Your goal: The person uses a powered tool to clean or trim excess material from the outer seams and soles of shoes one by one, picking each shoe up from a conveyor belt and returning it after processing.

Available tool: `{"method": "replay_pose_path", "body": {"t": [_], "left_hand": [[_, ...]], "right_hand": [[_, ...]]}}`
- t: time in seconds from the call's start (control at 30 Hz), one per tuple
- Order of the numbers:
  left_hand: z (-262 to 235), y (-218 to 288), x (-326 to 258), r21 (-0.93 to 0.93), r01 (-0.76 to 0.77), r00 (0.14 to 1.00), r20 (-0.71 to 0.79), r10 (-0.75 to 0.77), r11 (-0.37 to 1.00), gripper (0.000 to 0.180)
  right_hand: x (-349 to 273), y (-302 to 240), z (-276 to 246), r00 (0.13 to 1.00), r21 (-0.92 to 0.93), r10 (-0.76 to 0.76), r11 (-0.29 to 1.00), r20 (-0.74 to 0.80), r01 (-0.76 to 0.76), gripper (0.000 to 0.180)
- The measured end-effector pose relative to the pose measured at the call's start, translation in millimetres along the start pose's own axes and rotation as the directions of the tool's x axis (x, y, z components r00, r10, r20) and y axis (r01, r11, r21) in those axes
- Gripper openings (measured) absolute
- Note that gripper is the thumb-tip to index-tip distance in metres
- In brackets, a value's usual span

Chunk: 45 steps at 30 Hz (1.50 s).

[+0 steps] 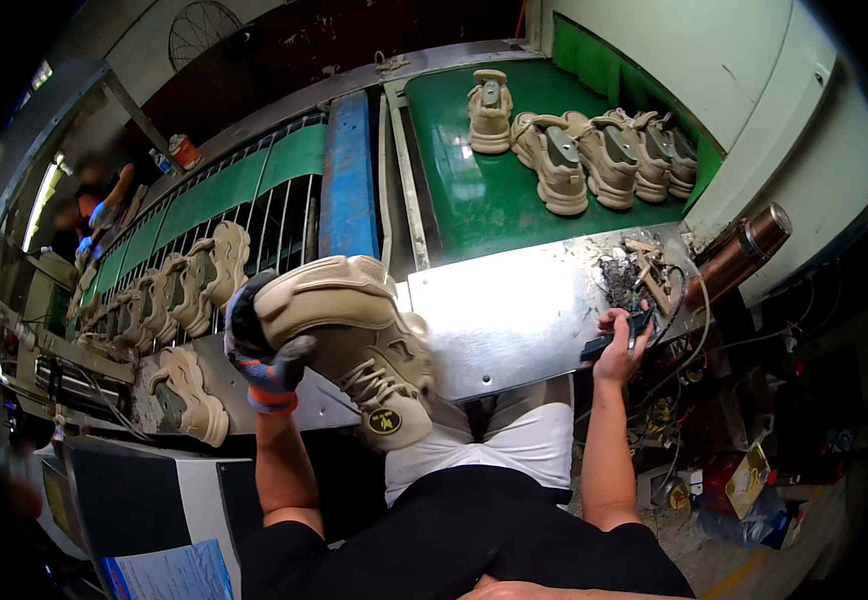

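The left hand (259, 350), in a dark knit glove with an orange cuff, is raised with the forearm rising steeply from the lower edge and bent at the wrist; its fingers are closed around the heel end of a beige chunky shoe (354, 345), which is held off the counter, tipped on its side with the laces and tongue facing down toward the person's lap; the right hand (622, 345) is bare, its forearm nearly upright, the fingers curled shut on a small dark tool (614, 340) at the near edge of the shiny metal counter (509, 320); beyond lies a green belt (474, 200) carrying a row of similar beige shoes (594, 155); to the left, more shoes (179, 290) rest on a wire rack; a copper-coloured cylinder (739, 250) sits at the counter's right end.
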<state>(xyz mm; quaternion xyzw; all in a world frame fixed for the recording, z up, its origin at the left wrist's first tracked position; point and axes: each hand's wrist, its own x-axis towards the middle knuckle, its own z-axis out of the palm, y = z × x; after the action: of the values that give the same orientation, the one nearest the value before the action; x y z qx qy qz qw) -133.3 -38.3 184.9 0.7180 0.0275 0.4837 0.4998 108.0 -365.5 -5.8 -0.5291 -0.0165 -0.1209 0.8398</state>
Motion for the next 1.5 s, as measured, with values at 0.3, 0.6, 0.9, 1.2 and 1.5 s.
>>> {"method": "replay_pose_path", "body": {"t": [0.3,0.6,0.9,1.2,1.5], "left_hand": [[1.5,-15.5,34.0,0.095,-0.009,0.917,0.399,-0.030,0.995,0.080],[23.9,-21.9,60.3,0.089,-0.037,0.873,0.488,-0.011,0.995,0.071],[17.7,-47.3,75.2,0.090,0.126,0.872,0.465,-0.153,0.988,0.073],[4.3,-93.8,75.8,-0.057,0.244,0.897,0.394,-0.202,0.968,0.053],[-20.7,-121.7,69.5,-0.077,0.246,0.928,0.307,-0.211,0.966,0.066]], "right_hand": [[-86.6,-52.5,36.6,0.815,-0.066,0.363,0.924,0.452,-0.376,0.044],[-80.4,-135.2,171.0,0.314,0.199,-0.267,0.952,0.911,0.232,0.051],[-91.3,-86.5,192.8,0.568,0.039,-0.088,0.994,0.818,0.098,0.047],[-118.0,-29.8,137.7,0.580,0.039,-0.007,0.998,0.814,-0.043,0.043],[-152.8,-12.4,97.7,0.554,-0.128,0.246,0.962,0.795,-0.243,0.043]]}}
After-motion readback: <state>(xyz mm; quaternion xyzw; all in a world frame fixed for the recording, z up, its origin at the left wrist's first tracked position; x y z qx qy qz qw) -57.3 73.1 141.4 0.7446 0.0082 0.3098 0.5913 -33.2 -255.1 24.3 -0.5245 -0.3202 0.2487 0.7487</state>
